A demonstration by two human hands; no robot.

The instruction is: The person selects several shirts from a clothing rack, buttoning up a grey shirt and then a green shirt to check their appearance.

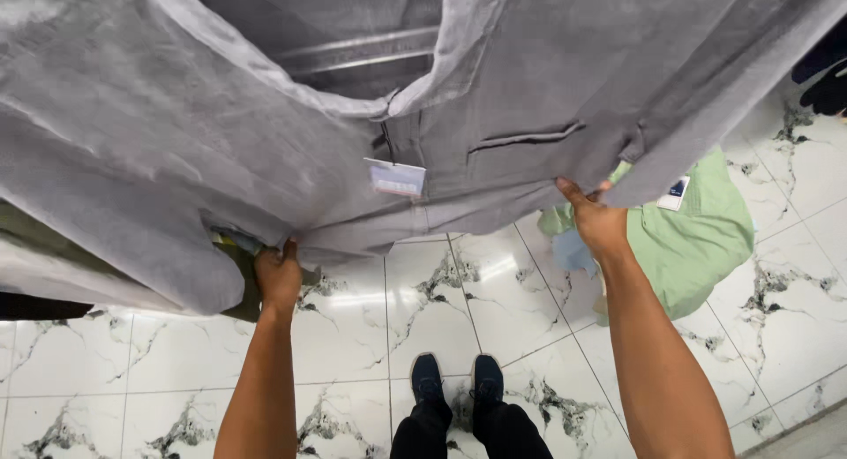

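Note:
A large grey garment [265, 115] fills the upper part of the head view, spread out in front of me, with a welt pocket [525, 139] and a small white tag [395, 177] hanging from it. My left hand [279, 276] grips its lower edge at the left. My right hand [593, 215] grips the lower edge at the right, thumb on top of the cloth. Both arms reach up and forward.
A light green garment [697, 238] with a tag lies on the white marbled tile floor [423, 309] at the right. Olive cloth [240, 282] shows under the grey one at left. My dark shoes [456, 379] stand below. Dark items [825, 79] sit at the far right.

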